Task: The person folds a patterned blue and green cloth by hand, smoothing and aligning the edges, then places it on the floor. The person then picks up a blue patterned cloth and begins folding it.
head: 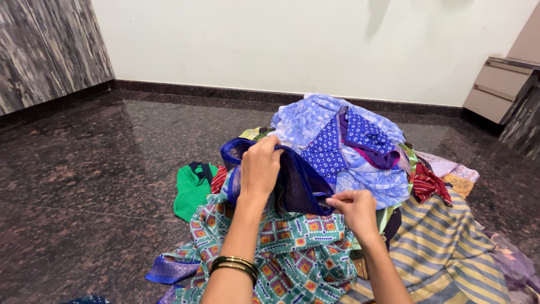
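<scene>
Both grips pinch dark blue cloth's edge: left hand top, right hand lower | bare floor left.

- Dark polished speckled stone floor, reflecting the wall.
- Heaped on it: pile of mixed clothes.
- Green garment at the pile's left edge.
- Yellow-and-grey striped cloth spread at right.

Soft printed cloth pile lies on a glossy, speckled polished stone floor.
</scene>
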